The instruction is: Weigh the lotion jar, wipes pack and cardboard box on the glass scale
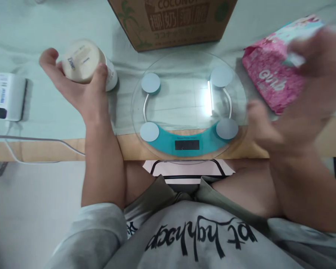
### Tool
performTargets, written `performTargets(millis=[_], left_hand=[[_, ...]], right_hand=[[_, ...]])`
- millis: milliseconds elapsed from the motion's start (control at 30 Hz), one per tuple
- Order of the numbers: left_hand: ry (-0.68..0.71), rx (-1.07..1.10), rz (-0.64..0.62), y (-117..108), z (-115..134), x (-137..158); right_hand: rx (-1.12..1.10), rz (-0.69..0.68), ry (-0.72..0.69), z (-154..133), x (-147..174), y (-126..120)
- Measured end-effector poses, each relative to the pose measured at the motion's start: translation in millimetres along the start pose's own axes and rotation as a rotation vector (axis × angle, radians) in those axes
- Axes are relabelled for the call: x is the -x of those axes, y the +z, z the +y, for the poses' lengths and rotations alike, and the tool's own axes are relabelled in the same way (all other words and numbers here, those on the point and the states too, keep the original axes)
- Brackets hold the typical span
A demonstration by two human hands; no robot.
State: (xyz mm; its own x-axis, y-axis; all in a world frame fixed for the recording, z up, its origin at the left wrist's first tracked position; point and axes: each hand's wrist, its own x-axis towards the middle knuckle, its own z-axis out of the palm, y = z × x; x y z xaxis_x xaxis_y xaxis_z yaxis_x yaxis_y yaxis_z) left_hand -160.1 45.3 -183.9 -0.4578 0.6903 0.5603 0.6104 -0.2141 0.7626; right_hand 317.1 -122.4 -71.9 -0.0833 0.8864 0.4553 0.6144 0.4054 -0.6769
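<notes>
My left hand [84,89] grips a white Dove jar [111,76] with a cream lid, thumb on one side and fingers on the other. The lid is tilted toward me. Between my arms lies a round glass bathroom scale [182,101] with a teal strip, several round metal pads and a dark display. My right hand [299,101], blurred by motion, is above the table at the right with thumb and fingers spread apart. Behind it, partly covered, lies a pink patterned bag [277,74]; I cannot tell whether the hand touches it.
A brown cardboard box [176,22] with printed lettering stands behind the scale. At the far left are a white device [9,97] and a grey cable [44,138] along the wooden table edge [50,149]. The scale reaches over that edge.
</notes>
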Motion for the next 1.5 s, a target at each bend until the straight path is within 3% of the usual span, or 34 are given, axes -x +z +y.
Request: performTargets(millis=[100,167,233,300,400,500,633,733,800,967,1133,1300,1433,1500], left_hand=[[-0.002,0.116,-0.074,1.4,10.6,-16.7],[0.010,0.235,-0.210,3.6,31.7,-13.8],[0.095,0.358,-0.357,6.1,68.2,10.1],[0.278,0.441,-0.481,7.8,114.5,49.9],[0.445,0.511,-0.662,6.3,177.1,105.9],[0.459,0.404,-0.741,2.0,203.1,124.5],[0.352,0.500,-0.829,5.7,176.8,105.9],[0.269,0.545,-0.657,14.0,146.0,93.1],[0.227,0.443,-0.560,17.7,138.7,92.3],[0.069,0.110,-0.687,15.3,165.7,99.8],[0.043,0.066,-0.707,12.9,181.3,99.1],[0.067,0.136,-0.673,18.7,164.4,98.9],[0.110,0.315,-0.571,14.9,149.1,88.2],[0.176,0.441,-0.626,9.7,156.1,81.1]], right_hand=[[0.233,-0.140,-0.238,-16.9,2.8,26.9],[0.287,-0.193,-0.214,-13.0,4.9,36.2],[0.311,-0.214,-0.155,-3.2,6.5,40.1],[0.315,-0.249,-0.081,6.0,7.4,41.9],[0.318,-0.306,0.020,10.4,7.1,44.3],[0.326,-0.346,0.073,7.8,6.0,46.1],[0.310,-0.335,0.049,9.8,5.7,47.3],[0.283,-0.311,0.074,14.0,5.9,48.6],[0.276,-0.309,0.088,15.1,5.6,49.6],[0.311,-0.288,0.072,14.3,4.8,52.0],[0.313,-0.285,0.069,15.4,5.3,52.1],[0.326,-0.287,0.068,15.1,5.7,51.3],[0.325,-0.263,0.052,16.2,5.7,52.9],[0.333,-0.245,0.035,16.7,5.5,53.8]])
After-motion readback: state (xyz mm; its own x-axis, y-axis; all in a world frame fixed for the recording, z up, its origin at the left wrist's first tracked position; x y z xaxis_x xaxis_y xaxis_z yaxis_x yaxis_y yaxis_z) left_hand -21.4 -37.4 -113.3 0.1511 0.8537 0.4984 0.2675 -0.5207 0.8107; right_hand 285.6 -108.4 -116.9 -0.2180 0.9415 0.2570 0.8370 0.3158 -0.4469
